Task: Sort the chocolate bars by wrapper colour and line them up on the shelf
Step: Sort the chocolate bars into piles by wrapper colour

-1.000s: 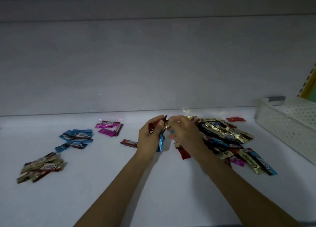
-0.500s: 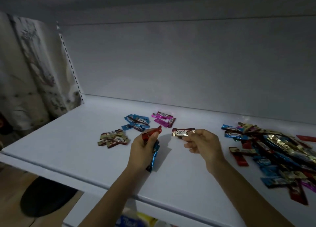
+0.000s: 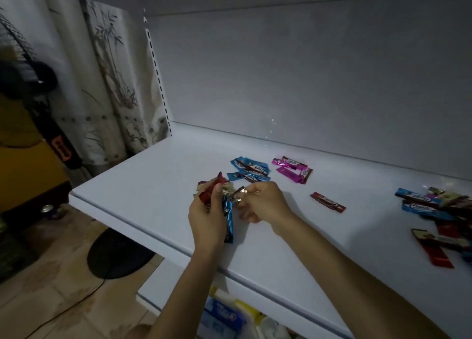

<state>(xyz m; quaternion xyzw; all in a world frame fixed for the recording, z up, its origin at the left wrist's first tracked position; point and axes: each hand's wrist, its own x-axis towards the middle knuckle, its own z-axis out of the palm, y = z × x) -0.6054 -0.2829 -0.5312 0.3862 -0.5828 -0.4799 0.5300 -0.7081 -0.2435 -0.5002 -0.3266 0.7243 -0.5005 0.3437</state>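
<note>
Now holding a red foil-wrapped chocolate bar (image 3: pixel 210 192) and a blue foil-wrapped bar (image 3: pixel 228 218) in the left grip (image 3: pixel 207 218), mid-frame over the white shelf (image 3: pixel 153 185); pinching a gold-brown wrapped bar (image 3: pixel 238 194) in the right grip (image 3: pixel 265 204). Just behind, a blue pile (image 3: pixel 249 171) and a pink pile (image 3: pixel 293 170); at the right edge, a mixed heap (image 3: pixel 434 211).

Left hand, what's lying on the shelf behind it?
Edges of gold wrappers peek out beside the left hand, which grips a red bar and a blue bar. The hand covers most of that pile, so its count is hidden.
</note>
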